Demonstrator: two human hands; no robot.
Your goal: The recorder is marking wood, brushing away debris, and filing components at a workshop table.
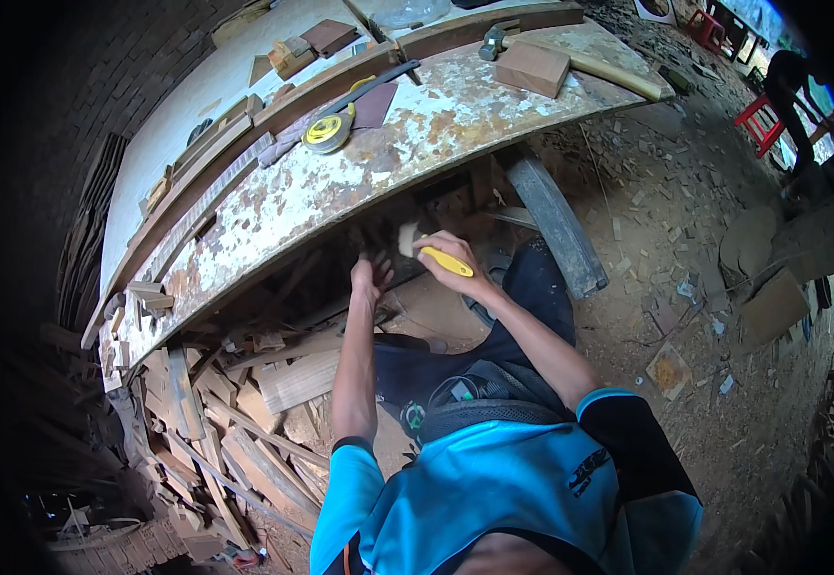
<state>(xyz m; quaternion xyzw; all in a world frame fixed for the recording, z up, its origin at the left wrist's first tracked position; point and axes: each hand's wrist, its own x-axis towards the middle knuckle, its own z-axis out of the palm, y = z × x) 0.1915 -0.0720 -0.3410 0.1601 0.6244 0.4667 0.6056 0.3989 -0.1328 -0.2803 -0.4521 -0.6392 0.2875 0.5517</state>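
My right hand (455,261) is closed around the yellow handle of a brush (449,262). Its pale bristles (408,239) point left toward my other hand and look slightly smeared. My left hand (371,276) is just left of the bristles, in front of the dark gap under the worktable's edge. Its fingers are spread, and I see nothing held in them. Whatever lies in the shadow beyond both hands is too dark to make out.
The worn worktable (273,201) carries a tape measure (328,131), a wooden block (532,69), a hammer (570,62) and long wood strips. A dark timber leg (556,225) slants down at the right. Scrap wood (235,431) piles up at lower left. Far right, a person (792,101) is near a red stool (760,123).
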